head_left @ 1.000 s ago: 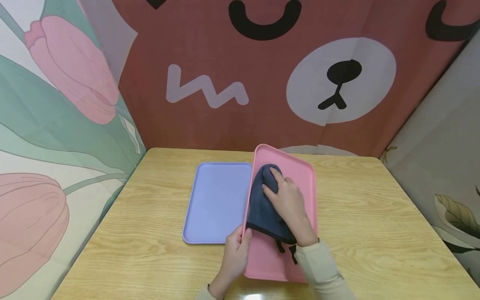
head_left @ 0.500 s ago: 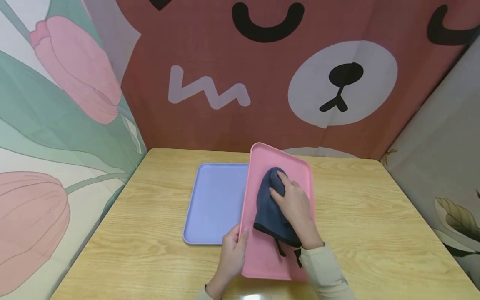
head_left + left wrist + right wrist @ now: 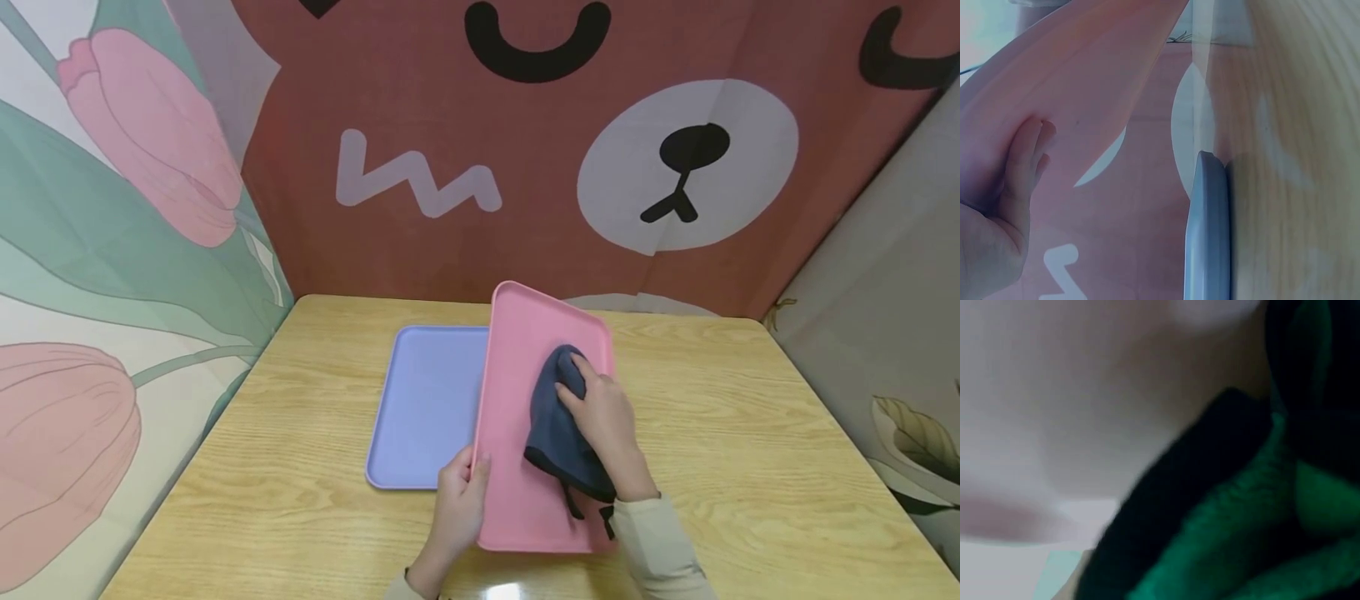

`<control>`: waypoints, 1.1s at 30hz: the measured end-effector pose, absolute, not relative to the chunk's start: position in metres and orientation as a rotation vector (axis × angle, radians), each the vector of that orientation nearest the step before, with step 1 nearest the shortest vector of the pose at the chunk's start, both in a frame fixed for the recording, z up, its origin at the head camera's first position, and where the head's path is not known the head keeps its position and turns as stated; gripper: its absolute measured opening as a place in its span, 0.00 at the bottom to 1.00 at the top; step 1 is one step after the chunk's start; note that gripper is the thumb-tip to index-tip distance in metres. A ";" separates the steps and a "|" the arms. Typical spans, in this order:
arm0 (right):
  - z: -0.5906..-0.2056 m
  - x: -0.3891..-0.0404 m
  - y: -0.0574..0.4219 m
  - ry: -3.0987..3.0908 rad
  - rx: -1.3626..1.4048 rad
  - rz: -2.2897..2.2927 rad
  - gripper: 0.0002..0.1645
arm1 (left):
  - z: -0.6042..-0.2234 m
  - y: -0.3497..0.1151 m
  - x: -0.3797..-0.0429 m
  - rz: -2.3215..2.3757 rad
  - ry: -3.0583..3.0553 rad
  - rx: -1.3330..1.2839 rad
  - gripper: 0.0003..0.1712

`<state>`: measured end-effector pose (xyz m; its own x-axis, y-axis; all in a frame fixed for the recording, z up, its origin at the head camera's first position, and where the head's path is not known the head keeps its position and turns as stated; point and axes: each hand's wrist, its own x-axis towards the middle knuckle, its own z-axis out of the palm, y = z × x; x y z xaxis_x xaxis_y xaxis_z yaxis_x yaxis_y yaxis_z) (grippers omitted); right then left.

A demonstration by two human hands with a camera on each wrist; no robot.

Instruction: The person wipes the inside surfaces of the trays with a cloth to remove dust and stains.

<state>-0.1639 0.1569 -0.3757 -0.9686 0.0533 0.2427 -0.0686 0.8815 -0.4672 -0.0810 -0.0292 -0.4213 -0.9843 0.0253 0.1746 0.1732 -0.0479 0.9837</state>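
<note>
A pink rectangular tray [image 3: 513, 358] is held up at a tilt in the head view, its inner face toward me. My left hand [image 3: 459, 500] grips its left rim low down, thumb over the front; in the left wrist view fingers [image 3: 1022, 150] lie behind the tray's underside [image 3: 1110, 81]. With bunched fingers, my right hand [image 3: 606, 421] holds a dark blue-grey cloth [image 3: 553, 429] with black edging against the tray's inner face. Dark straps hang below the cloth. Up close, the right wrist view shows dark folds of the cloth [image 3: 1210, 544], blurred.
Flat on the wooden table [image 3: 277, 467] lies a blue-violet tray [image 3: 427, 400], its right side hidden behind the pink one. Behind the table hangs a printed backdrop [image 3: 300, 250] with a bear face, and patterned cloth walls [image 3: 172, 308] stand at both sides.
The cloth and right hand have slid right and a little down across the pink tray. The tray and left hand have shifted slightly left, covering more of the blue-violet tray.
</note>
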 end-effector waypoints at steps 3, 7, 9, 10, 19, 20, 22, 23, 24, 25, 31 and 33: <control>-0.378 -0.165 0.161 -2.808 0.010 0.722 0.32 | -0.421 -0.030 -0.081 -2.179 -2.095 -0.216 0.13; -0.379 -0.166 0.165 -2.832 -0.010 0.744 0.33 | -0.421 -0.031 -0.081 -2.168 -2.097 -0.209 0.13; -0.380 -0.166 0.168 -2.849 -0.029 0.740 0.33 | -0.421 -0.030 -0.081 -2.167 -2.095 -0.204 0.13; -0.380 -0.166 0.169 -2.857 -0.039 0.737 0.33 | -0.420 -0.030 -0.081 -2.163 -2.097 -0.199 0.13; -0.381 -0.166 0.178 -2.913 -0.101 0.710 0.34 | -0.416 -0.031 -0.080 -2.178 -2.090 -0.159 0.13; -0.381 -0.166 0.179 -2.917 -0.105 0.707 0.34 | -0.415 -0.031 -0.080 -2.178 -2.085 -0.164 0.13; -0.381 -0.166 0.181 -2.926 -0.115 0.696 0.33 | -0.415 -0.032 -0.080 -2.167 -2.077 -0.178 0.13; -0.382 -0.166 0.182 -2.931 -0.120 0.691 0.34 | -0.415 -0.032 -0.080 -2.158 -2.072 -0.186 0.13; -0.382 -0.166 0.183 -2.936 -0.126 0.687 0.34 | -0.415 -0.032 -0.080 -2.155 -2.067 -0.193 0.13; -0.382 -0.166 0.184 -2.941 -0.132 0.683 0.34 | -0.415 -0.033 -0.080 -2.153 -2.063 -0.199 0.13; -0.384 -0.167 0.190 -2.965 -0.172 0.682 0.34 | -0.413 -0.034 -0.080 -2.149 -2.060 -0.192 0.13; -0.384 -0.168 0.191 -2.969 -0.177 0.683 0.34 | -0.412 -0.034 -0.080 -2.144 -2.058 -0.192 0.13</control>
